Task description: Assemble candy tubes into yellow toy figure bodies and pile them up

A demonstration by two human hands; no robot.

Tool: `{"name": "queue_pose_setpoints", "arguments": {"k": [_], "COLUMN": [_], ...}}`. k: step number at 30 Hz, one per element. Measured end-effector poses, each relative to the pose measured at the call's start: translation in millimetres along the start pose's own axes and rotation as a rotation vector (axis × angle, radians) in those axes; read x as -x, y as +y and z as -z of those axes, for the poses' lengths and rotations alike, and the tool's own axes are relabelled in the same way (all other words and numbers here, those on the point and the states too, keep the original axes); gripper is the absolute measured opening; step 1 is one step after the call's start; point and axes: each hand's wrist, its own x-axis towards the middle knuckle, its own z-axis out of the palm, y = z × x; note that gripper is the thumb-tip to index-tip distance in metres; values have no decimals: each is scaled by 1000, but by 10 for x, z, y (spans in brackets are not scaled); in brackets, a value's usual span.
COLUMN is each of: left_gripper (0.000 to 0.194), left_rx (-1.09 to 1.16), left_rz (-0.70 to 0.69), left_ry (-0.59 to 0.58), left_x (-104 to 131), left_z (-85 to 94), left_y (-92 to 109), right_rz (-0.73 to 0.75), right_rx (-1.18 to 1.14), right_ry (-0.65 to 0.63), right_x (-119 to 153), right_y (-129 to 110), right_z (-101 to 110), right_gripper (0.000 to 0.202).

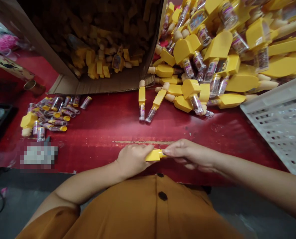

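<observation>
Near the table's front edge, in front of my body, my left hand [134,159] is wrapped round a yellow plastic piece [152,155]. My right hand [185,153] pinches the right end of the same item, where a small clear tube seems to join it; the fingers mostly hide that tube. Beyond my hands lie two assembled pieces, one upright in view [142,99] and one slanted [157,102], each with a pale knob, a yellow body and a clear labelled tube.
An open cardboard box [98,87] holds many yellow pieces at the back. Labelled tubes [60,122] lie in a group at the left. A large pile of yellow pieces [217,46] fills the back right, beside a white perforated basket [282,113].
</observation>
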Motion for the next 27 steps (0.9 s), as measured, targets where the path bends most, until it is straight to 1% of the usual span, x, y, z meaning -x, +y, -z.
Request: {"name": "queue_pose_setpoints", "arguments": {"k": [1,3,5,8,9,10,11,12,14,16,17,18,19,20,21,22,25,26,27], "left_gripper": [30,29,30,31,30,29,29,29,32,36,35,34,33,32,32,31,29,29,30], "left_rx": [-13,-38,-57,-80,-85,-83,-71,-46,29,84,91,90,82,74,67,63,46,42,39], "left_rz": [-21,-31,-30,-26,-20,-10,5,19,35,10,-14,-40,-63,-80,-86,-88,-76,-65,-54], "left_ry": [-7,-41,-100,-172,-184,-193,-201,-208,-215,-212,-205,-196,-185,-172,-155,-140,-108,-109,-118], "left_x": [-7,-10,-3,0,-7,-19,-36,-56,-98,-132,-143,-149,-152,-151,-147,-141,-136,-143,-157], "left_z": [17,21,-12,-75,-83,-80,-65,-42,12,48,49,37,15,-14,-46,-76,-115,-108,-91], "left_y": [3,15,29,39,37,31,23,11,-17,-48,-62,-74,-82,-86,-87,-83,-60,-51,-45], "right_rz": [14,43,6,-67,-65,-37,27,132,438,753,852,900,900,862,793,701,341,239,165], "right_rx": [50,114,96,-12,-8,44,146,297,714,1145,1301,1396,1425,1388,1290,1151,638,491,391], "right_ry": [-3,31,55,30,16,12,30,76,208,335,369,385,389,378,343,286,107,71,53], "right_x": [8,2,-36,-112,-128,-135,-133,-121,-81,-42,-30,-25,-26,-34,-44,-57,-95,-105,-114], "right_y": [-16,-3,62,175,198,210,213,211,207,224,240,258,273,282,282,273,215,197,185], "right_z": [15,21,5,-5,7,27,55,87,154,204,217,221,218,209,196,182,157,159,167], "right_gripper": [45,44,43,43,43,43,42,42,40,37,36,37,38,39,38,38,42,44,45]}}
